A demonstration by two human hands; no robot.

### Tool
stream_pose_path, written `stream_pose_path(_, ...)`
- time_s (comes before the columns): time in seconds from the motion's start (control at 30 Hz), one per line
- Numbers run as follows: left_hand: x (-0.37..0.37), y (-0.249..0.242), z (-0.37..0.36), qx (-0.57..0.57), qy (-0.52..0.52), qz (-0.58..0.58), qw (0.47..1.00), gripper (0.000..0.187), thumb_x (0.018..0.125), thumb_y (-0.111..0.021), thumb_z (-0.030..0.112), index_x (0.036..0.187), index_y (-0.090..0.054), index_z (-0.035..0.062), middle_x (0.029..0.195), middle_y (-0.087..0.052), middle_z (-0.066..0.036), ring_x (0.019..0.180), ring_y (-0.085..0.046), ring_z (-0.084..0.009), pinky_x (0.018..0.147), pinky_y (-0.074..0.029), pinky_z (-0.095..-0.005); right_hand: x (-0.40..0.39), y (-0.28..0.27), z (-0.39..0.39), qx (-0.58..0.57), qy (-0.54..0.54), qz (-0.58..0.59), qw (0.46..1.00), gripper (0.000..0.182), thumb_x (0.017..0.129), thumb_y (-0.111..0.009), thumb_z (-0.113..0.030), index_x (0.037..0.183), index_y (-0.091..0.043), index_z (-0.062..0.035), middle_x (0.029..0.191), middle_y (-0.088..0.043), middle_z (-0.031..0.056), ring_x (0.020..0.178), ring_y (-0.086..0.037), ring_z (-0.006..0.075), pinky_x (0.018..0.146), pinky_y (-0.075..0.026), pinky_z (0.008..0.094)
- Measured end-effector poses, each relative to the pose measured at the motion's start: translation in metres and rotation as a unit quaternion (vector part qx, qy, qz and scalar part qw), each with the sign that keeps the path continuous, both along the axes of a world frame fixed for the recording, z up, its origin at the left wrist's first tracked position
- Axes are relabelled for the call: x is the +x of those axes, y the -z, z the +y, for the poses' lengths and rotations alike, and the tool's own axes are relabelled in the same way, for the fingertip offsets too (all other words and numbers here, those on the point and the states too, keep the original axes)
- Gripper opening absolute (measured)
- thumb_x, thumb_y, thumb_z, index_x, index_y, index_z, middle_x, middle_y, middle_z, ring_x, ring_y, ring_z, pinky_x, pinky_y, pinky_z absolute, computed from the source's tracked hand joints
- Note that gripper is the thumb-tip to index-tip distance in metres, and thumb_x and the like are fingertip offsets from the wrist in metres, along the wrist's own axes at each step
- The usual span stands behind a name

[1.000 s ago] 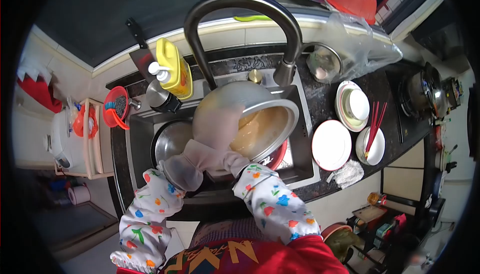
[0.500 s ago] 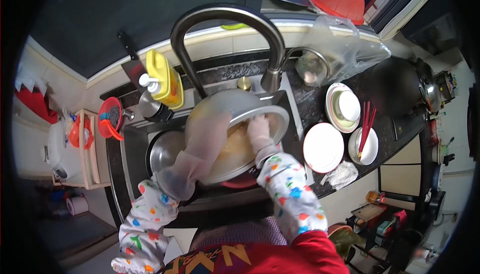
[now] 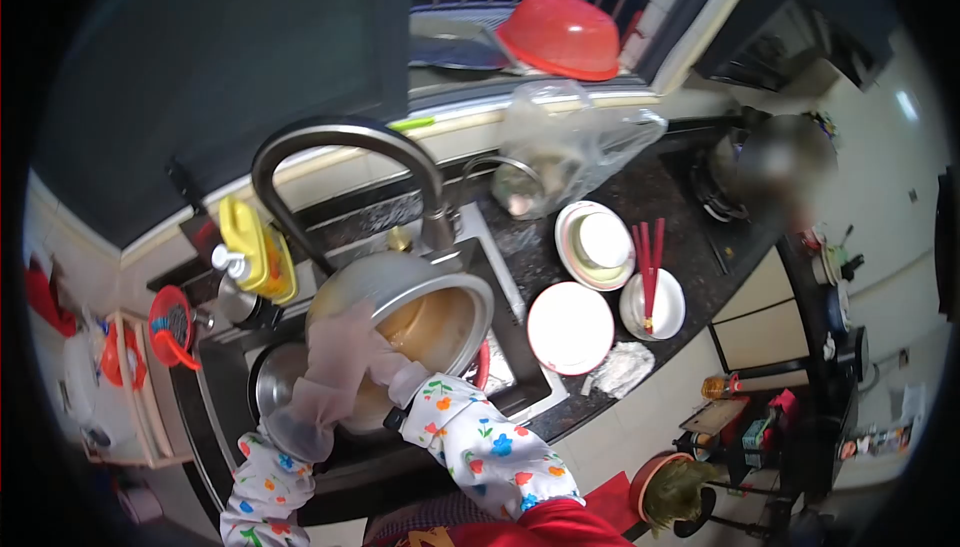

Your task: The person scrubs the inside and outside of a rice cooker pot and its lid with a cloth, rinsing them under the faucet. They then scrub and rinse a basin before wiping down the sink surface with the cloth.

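Metal bowl (image 3: 345, 282), tipped sideways over the sink (image 3: 545, 389), mouth facing right, axis crosswise

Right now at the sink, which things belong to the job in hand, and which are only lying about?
Job, as I judge it:
large metal bowl, tilted
left hand and right hand, gloved, at the bowl
sink
faucet, probably

Lying about, it seems:
plastic bag
red basin by the window
white plate
red chopsticks
crumpled cloth
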State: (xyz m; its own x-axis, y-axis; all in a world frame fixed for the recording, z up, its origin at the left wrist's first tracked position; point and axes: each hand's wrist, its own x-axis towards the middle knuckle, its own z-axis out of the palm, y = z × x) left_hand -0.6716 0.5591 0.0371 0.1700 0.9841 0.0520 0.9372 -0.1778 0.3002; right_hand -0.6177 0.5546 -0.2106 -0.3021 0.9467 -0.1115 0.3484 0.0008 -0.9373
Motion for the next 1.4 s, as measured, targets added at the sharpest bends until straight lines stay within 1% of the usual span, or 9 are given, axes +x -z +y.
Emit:
stream_pose_path(0.17, -0.003, -0.003, 0.006, 0.014, 0.010, 0.032, 0.999, 0.007, 0.078, -0.058, 0.013, 0.083, -0.057, 0.0080, 0.072, -0.062, -0.017, 0.070, -0.062, -0.0400, 0.063, -0.050, -0.0477, 0.050, -0.049, 0.066, 0.008, 0.104, 0.098, 0.990, 0.019, 0.087, -0.055, -0.014, 0.102, -0.064, -0.0051, 0.100, -0.064, 0.0116, 0.090, -0.062, 0.0224, 0.079, -0.050, 0.0342)
stream_pose_path(0.43, -0.002, -0.008, 0.006, 0.071, 0.039, 0.034, 0.996, 0.007, 0.074, -0.061, 0.006, 0.076, -0.054, 0.0067, 0.070, -0.061, -0.019, 0.066, -0.061, -0.0392, 0.060, -0.048, -0.0478, 0.109, -0.108, 0.002, -0.145, 0.177, -0.033, 0.973, 0.016, 0.085, -0.059, -0.011, 0.098, -0.065, -0.0032, 0.096, -0.065, 0.0086, 0.086, -0.060, 0.0154, 0.079, -0.048, 0.0283)
stream_pose_path(0.5, -0.003, -0.008, 0.005, 0.080, 0.050, 0.019, 0.995, 0.007, 0.074, -0.061, 0.005, 0.074, -0.054, 0.0061, 0.069, -0.060, -0.020, 0.066, -0.060, -0.0399, 0.060, -0.048, -0.0482, 0.112, -0.110, -0.015, -0.194, 0.155, 0.204, 0.947, 0.018, 0.085, -0.063, -0.015, 0.098, -0.066, -0.0035, 0.083, -0.066, 0.0036, 0.079, -0.060, 0.0129, 0.075, -0.049, 0.0259)
stream_pose_path(0.53, -0.002, -0.010, 0.005, 0.078, 0.048, 0.019, 0.996, 0.007, 0.073, -0.061, 0.005, 0.074, -0.053, 0.0059, 0.068, -0.060, -0.020, 0.066, -0.060, -0.0402, 0.060, -0.048, -0.0483, 0.120, -0.143, -0.023, -0.190, 0.156, 0.167, 0.955, 0.023, 0.081, -0.067, -0.012, 0.103, -0.065, -0.0036, 0.083, -0.066, 0.0022, 0.078, -0.060, 0.0107, 0.072, -0.048, 0.0245)
stream_pose_path(0.63, -0.002, -0.007, 0.006, 0.093, 0.055, 0.012, 0.994, 0.008, 0.073, -0.061, 0.004, 0.074, -0.053, 0.0054, 0.067, -0.059, -0.020, 0.066, -0.060, -0.0414, 0.060, -0.047, -0.0487, 0.118, -0.094, -0.036, -0.209, 0.134, 0.300, 0.921, 0.016, 0.081, -0.068, -0.012, 0.094, -0.063, -0.0050, 0.080, -0.063, 0.0008, 0.071, -0.058, 0.0098, 0.063, -0.046, 0.0242)
stream_pose_path(0.77, -0.001, -0.008, 0.005, 0.085, 0.042, 0.001, 0.995, 0.009, 0.073, -0.062, 0.003, 0.075, -0.053, 0.0050, 0.068, -0.060, -0.022, 0.067, -0.060, -0.0427, 0.061, -0.047, -0.0499, 0.123, -0.111, -0.060, -0.183, 0.169, 0.290, 0.924, 0.017, 0.079, -0.070, -0.009, 0.079, -0.053, -0.0105, 0.074, -0.056, -0.0018, 0.059, -0.051, 0.0084, 0.050, -0.039, 0.0238)
stream_pose_path(0.93, -0.001, -0.011, 0.003, 0.079, 0.031, 0.006, 0.996, 0.011, 0.071, -0.063, 0.001, 0.077, -0.054, 0.0043, 0.070, -0.060, -0.023, 0.071, -0.060, -0.0440, 0.063, -0.047, -0.0504, 0.132, -0.121, -0.074, -0.193, 0.231, 0.318, 0.899, 0.026, 0.079, -0.066, -0.001, 0.102, -0.056, -0.0070, 0.090, -0.062, 0.0022, 0.083, -0.060, 0.0141, 0.069, -0.048, 0.0261)
stream_pose_path(1.07, -0.001, -0.007, 0.004, 0.076, 0.015, 0.003, 0.997, 0.012, 0.071, -0.063, 0.001, 0.078, -0.055, 0.0040, 0.071, -0.061, -0.023, 0.073, -0.060, -0.0445, 0.064, -0.047, -0.0504, 0.153, -0.123, -0.078, -0.325, 0.216, 0.309, 0.867, 0.044, 0.075, -0.045, 0.014, 0.113, -0.057, -0.0040, 0.091, -0.065, 0.0047, 0.084, -0.062, 0.0163, 0.074, -0.049, 0.0238)
stream_pose_path(1.4, -0.005, -0.002, 0.007, 0.066, 0.028, 0.010, 0.997, 0.010, 0.071, -0.061, 0.000, 0.079, -0.055, 0.0035, 0.071, -0.060, -0.024, 0.072, -0.059, -0.0443, 0.063, -0.047, -0.0503, 0.162, -0.097, -0.077, -0.228, 0.315, 0.399, 0.830, 0.009, 0.091, -0.053, -0.004, 0.094, -0.061, -0.0039, 0.083, -0.063, -0.0003, 0.071, -0.058, 0.0096, 0.063, -0.045, 0.0233)
